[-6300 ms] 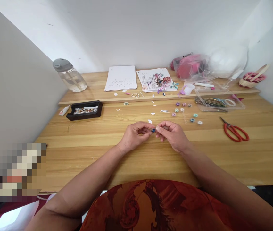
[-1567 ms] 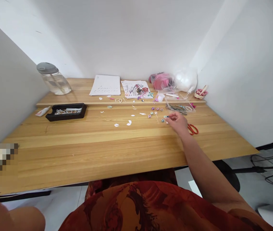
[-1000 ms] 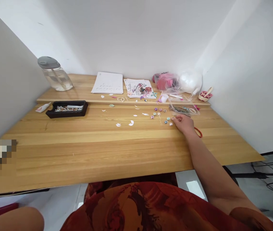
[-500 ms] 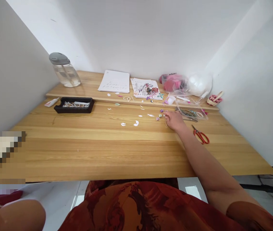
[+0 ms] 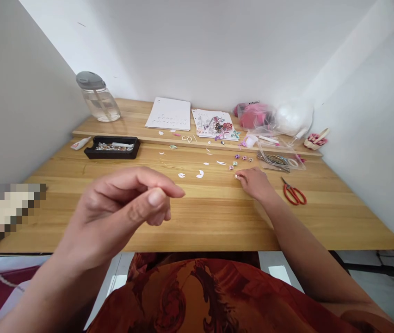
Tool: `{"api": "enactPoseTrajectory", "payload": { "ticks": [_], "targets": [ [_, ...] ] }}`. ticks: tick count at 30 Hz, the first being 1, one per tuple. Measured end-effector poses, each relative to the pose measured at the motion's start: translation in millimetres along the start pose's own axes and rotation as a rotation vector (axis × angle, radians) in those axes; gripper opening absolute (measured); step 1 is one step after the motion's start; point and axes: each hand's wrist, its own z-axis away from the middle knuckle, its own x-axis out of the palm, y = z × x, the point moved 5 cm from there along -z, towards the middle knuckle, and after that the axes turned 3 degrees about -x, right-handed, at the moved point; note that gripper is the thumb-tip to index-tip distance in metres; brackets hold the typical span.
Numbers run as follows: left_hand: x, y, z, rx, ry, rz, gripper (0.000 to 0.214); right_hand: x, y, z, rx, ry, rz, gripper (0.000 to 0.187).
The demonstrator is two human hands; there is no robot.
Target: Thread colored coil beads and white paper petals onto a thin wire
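Observation:
My left hand (image 5: 127,208) hovers above the front of the wooden desk (image 5: 197,217), its fingers curled and the thumb laid against the index finger; nothing shows between them. Farther right, my right hand (image 5: 254,181) rests low at the desk with its fingertips pinched on a small whitish bead-like piece (image 5: 236,176). Just beyond those fingertips lie several small purple and pale flower-like pieces (image 5: 237,157). White paper petal cutouts (image 5: 200,174) are scattered to the left of them. Red-handled scissors (image 5: 293,192) lie to the right of my right forearm.
A black tray of beads (image 5: 112,155) and a small tube (image 5: 80,144) sit at left, below a water bottle (image 5: 98,99). Along the raised back shelf are paper sheets (image 5: 168,113), wire flowers (image 5: 223,127), plastic bags (image 5: 292,119) and a tiny basket (image 5: 317,140). A clear box of tools (image 5: 278,159) lies right.
My left hand has come into view over the desk. My right hand has drawn slightly nearer, away from the flower-like pieces, pinching a small whitish piece. The view has shifted slightly.

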Motion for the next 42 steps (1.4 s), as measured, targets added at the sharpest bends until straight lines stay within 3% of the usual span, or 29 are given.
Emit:
{"api": "enactPoseTrajectory", "payload": {
  "ticks": [3, 5, 7, 10, 12, 14, 17, 20, 23, 27, 30, 33, 37, 42],
  "targets": [
    [16.0, -4, -16, -0.028, -0.025, -0.017, 0.015, 0, -1, 8, -0.016, 0.046, -0.041, 0.023],
    [22.8, -19, -19, -0.060, -0.090, -0.018, 0.021, -5, -3, 14, -0.010, 0.140, -0.125, 0.021],
    [24.8, -40, -22, -0.092, -0.058, -0.004, 0.026, -17, -10, 22, -0.001, 0.287, -0.249, 0.020],
    [38.5, -74, -33, -0.206, -0.035, 0.081, 0.030, -41, -34, 39, -0.056, 0.493, -0.419, 0.020],
    [53.1, -88, -42, -0.242, 0.002, 0.191, 0.034, -55, -59, 50, -0.158, 0.543, -0.464, 0.019],
    [73.2, -96, -50, -0.285, -0.034, 0.277, 0.040, -67, -83, 61, -0.252, 0.568, -0.450, 0.021],
    [100.1, -102, -56, -0.340, -0.115, 0.405, 0.051, -76, -106, 73, -0.329, 0.570, -0.432, 0.029],
    [114.0, -106, -54, -0.357, -0.177, 0.444, 0.051, -77, -113, 82, -0.338, 0.559, -0.454, 0.033],
    [114.6, -111, -50, -0.365, -0.193, 0.446, 0.052, -75, -109, 85, -0.298, 0.478, -0.613, 0.036],
    [110.0, -114, -46, -0.373, -0.239, 0.367, 0.060, -71, -107, 85, -0.317, 0.256, -0.824, 0.042],
    [109.6, -114, -43, -0.380, -0.298, 0.323, 0.060, -73, -111, 85, -0.402, 0.171, -0.880, 0.034],
    [109.8, -113, -39, -0.385, -0.323, 0.321, 0.060, -73, -111, 86, -0.368, 0.128, -0.924, 0.025],
    [114.0, -110, -35, -0.397, -0.365, 0.422, 0.058, -72, -108, 88, -0.307, 0.115, -0.958, 0.019],
    [122.7, -119, -32, -0.473, -0.408, 0.453, 0.061, -75, -105, 92, -0.304, 0.220, -0.839, 0.026]
  ]
}}
